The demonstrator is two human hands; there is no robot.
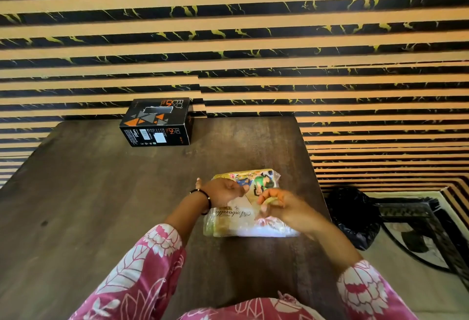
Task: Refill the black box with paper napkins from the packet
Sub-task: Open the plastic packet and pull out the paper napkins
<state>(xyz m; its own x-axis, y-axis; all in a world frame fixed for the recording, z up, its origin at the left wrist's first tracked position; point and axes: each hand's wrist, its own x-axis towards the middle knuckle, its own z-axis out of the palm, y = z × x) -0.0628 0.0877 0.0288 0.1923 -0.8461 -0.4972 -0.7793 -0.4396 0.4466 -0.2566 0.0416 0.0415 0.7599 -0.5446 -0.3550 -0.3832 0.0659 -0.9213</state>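
A black box (156,122) with orange and grey triangles stands at the far edge of the dark wooden table (88,193), against the wall; its top slot looks dark. Nearer to me lies a clear plastic napkin packet (243,220) with a colourful cartoon print. My left hand (223,193) rests on the packet's upper left part, fingers curled on the plastic. My right hand (275,203) pinches the wrapper near the packet's middle. Both hands are on top of the packet, well apart from the box.
A wall with orange and black marbled stripes (253,40) rises right behind the table. To the right, beyond the table's edge, a black plastic bag (355,218) sits on the floor beside a dark ornate frame (416,220). My pink floral sleeves fill the bottom of the view.
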